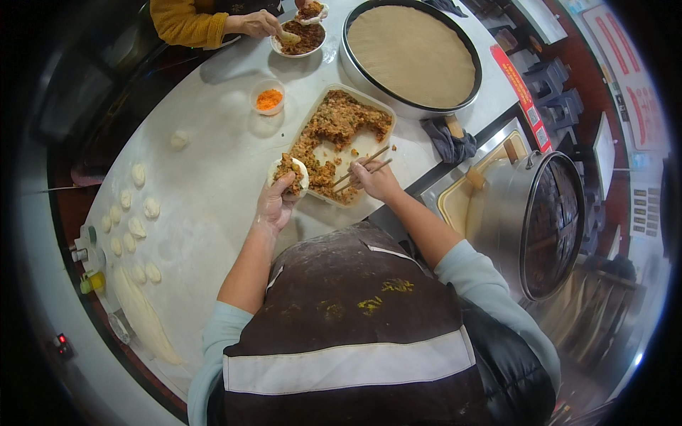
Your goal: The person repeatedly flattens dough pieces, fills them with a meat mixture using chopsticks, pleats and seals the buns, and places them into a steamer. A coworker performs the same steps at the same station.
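My left hand [276, 205] holds a round dough wrapper [302, 171] with a heap of minced filling [287, 173] on it, my thumb resting on the filling. Between the fingers of my right hand [374, 178] is a pair of wooden chopsticks [377, 155], their tips over the near end of a rectangular plastic tub [393, 118]. Brown filling with green bits [341, 114] is piled along the tub's far and left sides, and part of its bottom shows bare. The wrapper is at the tub's near left corner and overlaps its rim in view.
A co-worker's hand [258, 24] spoons filling from a bowl [274, 49]. Nearby are a cup of orange shreds [268, 100] and a large lined steamer [345, 64]. Dough pieces [137, 228] and a dough roll [141, 314] lie left. At right stands a metal steamer [501, 213].
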Demonstrator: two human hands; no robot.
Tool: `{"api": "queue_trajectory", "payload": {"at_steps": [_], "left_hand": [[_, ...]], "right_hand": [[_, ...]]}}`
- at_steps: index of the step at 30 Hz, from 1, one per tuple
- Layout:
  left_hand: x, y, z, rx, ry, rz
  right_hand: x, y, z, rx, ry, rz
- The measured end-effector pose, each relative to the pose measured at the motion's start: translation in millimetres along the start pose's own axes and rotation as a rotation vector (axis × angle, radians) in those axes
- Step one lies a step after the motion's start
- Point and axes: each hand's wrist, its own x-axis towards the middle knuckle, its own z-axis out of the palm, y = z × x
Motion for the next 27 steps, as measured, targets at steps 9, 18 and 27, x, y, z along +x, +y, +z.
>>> {"api": "queue_trajectory", "payload": {"at_steps": [9,18,27], "left_hand": [[5,-11,-15,0.076,0.085,-0.062],[-4,-8,1,0.170,0.010,-0.084],[-4,-11,7,0.191,0.074,-0.162]], "right_hand": [[-14,-3,-20,0.145,0.071,0.147],[-21,8,-17,0.059,-0.038,0.102],[-29,-1,-28,0.658,0.051,0.169]]}}
